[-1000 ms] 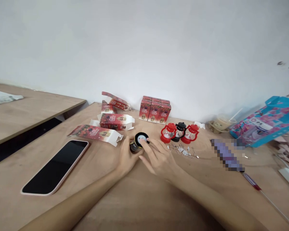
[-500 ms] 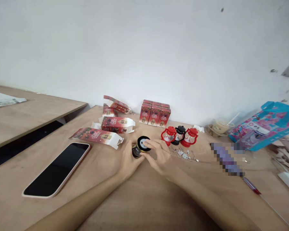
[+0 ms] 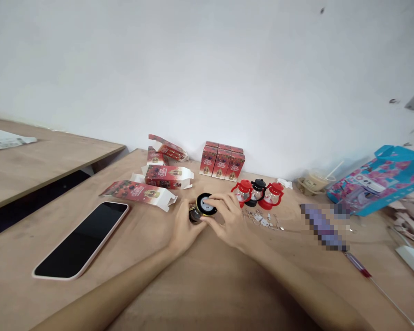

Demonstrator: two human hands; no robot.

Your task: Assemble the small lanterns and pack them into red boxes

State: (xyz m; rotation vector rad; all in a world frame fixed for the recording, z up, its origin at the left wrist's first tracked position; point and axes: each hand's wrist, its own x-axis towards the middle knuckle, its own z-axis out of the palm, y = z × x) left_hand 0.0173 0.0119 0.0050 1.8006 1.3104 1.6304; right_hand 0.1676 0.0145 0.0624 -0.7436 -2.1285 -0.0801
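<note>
A small black lantern (image 3: 195,214) is tilted so that its round base, with a pale disc in the middle, faces me. My left hand (image 3: 185,228) is wrapped round its body from the left. The fingertips of my right hand (image 3: 227,218) touch the base, with the thumb at its lower edge. Just beyond my right hand stand a red lantern (image 3: 242,192), a black lantern (image 3: 257,193) and another red lantern (image 3: 272,195). Small white and metal pieces (image 3: 263,221) are scattered in front of them.
Behind are stacked red boxes (image 3: 222,162); opened boxes (image 3: 169,177) lie to the left, near a phone (image 3: 83,241). Rightward are a cup (image 3: 316,181), a blue and pink bag (image 3: 382,180), a blurred purple item (image 3: 324,227) and a screwdriver (image 3: 359,265).
The fingers of my right hand have shifted slightly over the lantern's base, and the thumb has moved a little. My left hand keeps its hold. The whole view has shifted slightly.
</note>
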